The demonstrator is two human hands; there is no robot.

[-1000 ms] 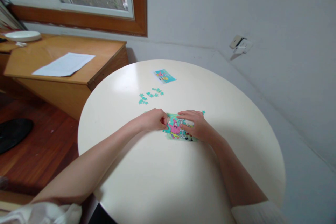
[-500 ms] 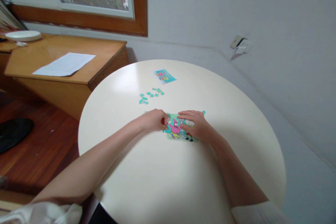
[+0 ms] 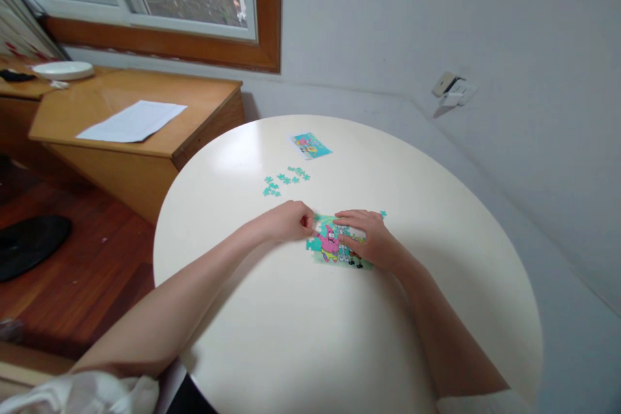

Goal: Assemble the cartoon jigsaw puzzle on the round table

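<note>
A partly assembled jigsaw puzzle lies on the white table, showing a pink starfish and other cartoon figures on a teal-green ground. At its left edge is my left hand, thumb and index finger pinched together; whatever is between the fingertips is hidden. My right hand rests over the puzzle's right side with fingers stretched out, covering part of the picture. A small gap in the puzzle shows near the left fingertips. One loose teal puzzle piece lies just beyond my right hand.
Several loose teal pieces lie scattered farther back on the round white table. Behind them is a small picture card of the same cartoon. To the left, a wooden desk holds white paper and a white round dish.
The whole view has shifted slightly. My left hand has drawn a little up and left from the puzzle, uncovering more of its left edge. My right hand stays on the puzzle.
</note>
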